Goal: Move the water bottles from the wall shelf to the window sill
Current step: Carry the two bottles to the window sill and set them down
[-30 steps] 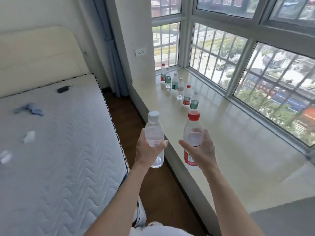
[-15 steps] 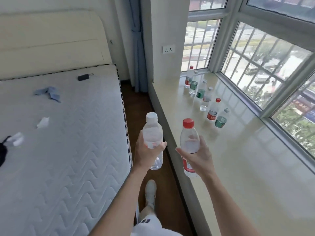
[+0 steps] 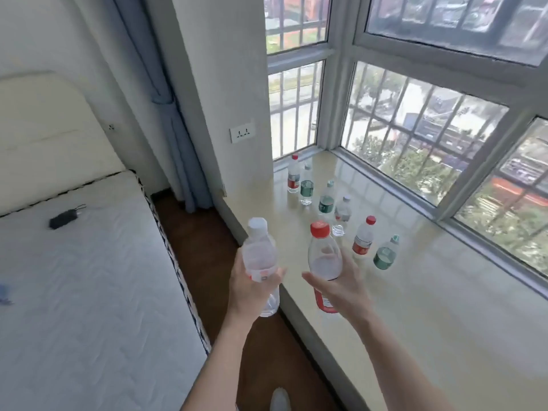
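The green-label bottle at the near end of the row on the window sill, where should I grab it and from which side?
Take the green-label bottle round its middle, at the label, coming from the room side or its open right. It stands upright, so the round body is free there; the red-label bottle stands close on its left, and the narrow cap offers less hold.

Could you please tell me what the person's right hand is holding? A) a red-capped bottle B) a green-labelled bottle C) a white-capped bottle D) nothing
A: the right hand grips the red-capped bottle above the sill's edge, while the left hand holds the white-capped bottle.
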`<action>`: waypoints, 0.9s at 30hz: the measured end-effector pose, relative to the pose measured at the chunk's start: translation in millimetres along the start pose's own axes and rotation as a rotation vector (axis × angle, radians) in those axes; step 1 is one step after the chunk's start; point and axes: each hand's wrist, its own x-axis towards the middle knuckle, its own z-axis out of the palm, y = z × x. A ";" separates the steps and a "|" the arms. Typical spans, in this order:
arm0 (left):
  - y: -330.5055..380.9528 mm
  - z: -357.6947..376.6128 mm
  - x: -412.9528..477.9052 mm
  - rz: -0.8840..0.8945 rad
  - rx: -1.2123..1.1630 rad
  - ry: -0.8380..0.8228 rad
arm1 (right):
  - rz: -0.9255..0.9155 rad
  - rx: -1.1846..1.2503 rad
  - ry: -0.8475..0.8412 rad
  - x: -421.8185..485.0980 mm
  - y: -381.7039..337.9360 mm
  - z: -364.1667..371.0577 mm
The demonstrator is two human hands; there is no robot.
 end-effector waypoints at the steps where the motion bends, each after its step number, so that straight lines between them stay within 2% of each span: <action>1: 1.3 5.7 13.5 -0.006 -0.009 -0.037 | 0.016 0.003 0.028 8.9 -1.1 -2.1; 7: 15.2 64.9 67.4 -0.012 -0.064 -0.229 | 0.127 -0.039 0.229 39.0 17.1 -38.3; 15: 30.3 171.6 80.2 -0.051 -0.068 -0.545 | 0.284 -0.003 0.524 33.3 59.9 -118.4; 27: 27.8 304.4 59.1 -0.065 0.028 -0.802 | 0.417 0.104 0.735 21.5 122.7 -212.3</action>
